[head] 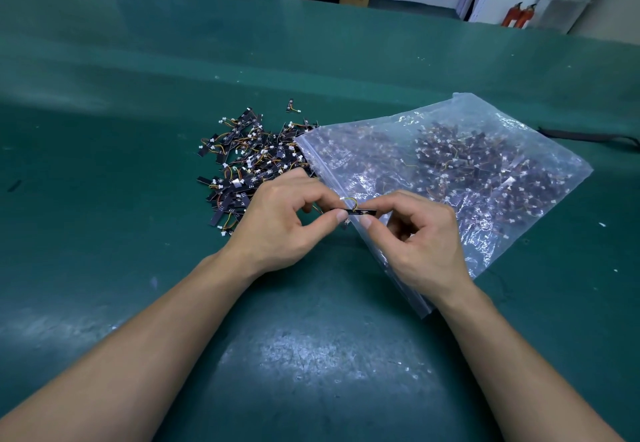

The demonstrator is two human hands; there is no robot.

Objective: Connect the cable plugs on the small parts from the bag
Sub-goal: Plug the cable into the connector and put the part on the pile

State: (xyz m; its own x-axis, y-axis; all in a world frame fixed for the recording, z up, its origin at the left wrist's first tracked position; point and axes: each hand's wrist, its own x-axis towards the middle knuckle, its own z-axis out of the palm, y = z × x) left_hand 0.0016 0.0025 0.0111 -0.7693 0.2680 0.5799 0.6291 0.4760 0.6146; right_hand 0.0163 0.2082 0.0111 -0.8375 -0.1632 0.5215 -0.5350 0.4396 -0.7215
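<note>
1 black strip (pixel 362 212) is pinched at its ends between the left hand (pixel 277 226) and right hand (pixel 422 240), over the mouth of the bag (pixel 478 109), with the loose pile (pixel 249 161) beyond the left knuckles; mid-connection, I'd say, with the plug on its cable (pixel 352 201) next needing a square push home.

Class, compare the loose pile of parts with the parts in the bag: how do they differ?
The loose pile lies bare on the green mat; the bagged parts sit inside the clear bag. The loose pile shows sharply; the bagged parts look hazy behind film. Both are black strips with wires and white plugs.
</note>
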